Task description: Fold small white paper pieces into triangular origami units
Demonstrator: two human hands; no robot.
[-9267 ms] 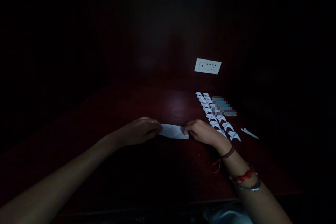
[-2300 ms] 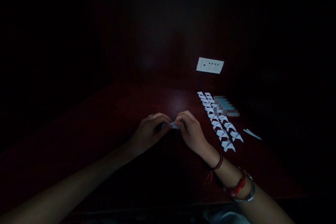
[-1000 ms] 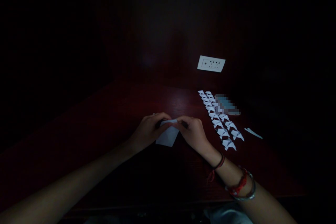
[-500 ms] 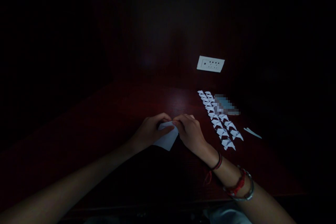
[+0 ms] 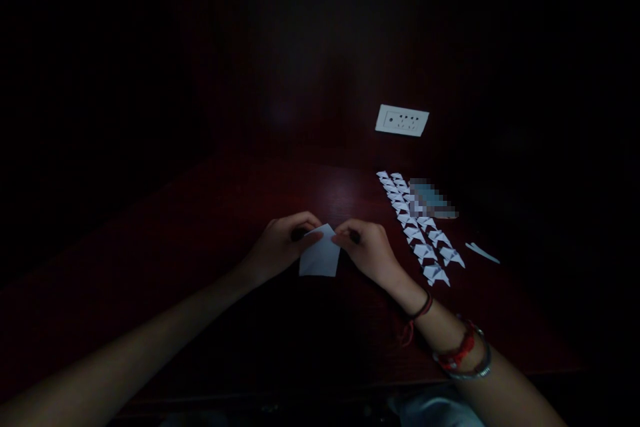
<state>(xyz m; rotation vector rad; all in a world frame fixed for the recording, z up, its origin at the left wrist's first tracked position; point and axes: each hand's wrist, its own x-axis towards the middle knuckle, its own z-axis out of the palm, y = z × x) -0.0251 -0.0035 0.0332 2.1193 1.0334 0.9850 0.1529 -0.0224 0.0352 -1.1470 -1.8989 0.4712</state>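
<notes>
— Where's the small white paper (image 5: 320, 259)?

— Flat on the dark red table (image 5: 200, 227), nearer the person than the white socket plate (image 5: 402, 121) and somewhat to its left. The left hand (image 5: 280, 250) pinches its upper left edge and the right hand (image 5: 370, 250) pinches its upper right corner, fingers closed on it.

— Anything else there?

— Two rows of folded paper pieces (image 5: 423, 230) run from just below the socket plate toward the person. A thin paper sliver (image 5: 481, 253) lies below the plate, farther right.
</notes>
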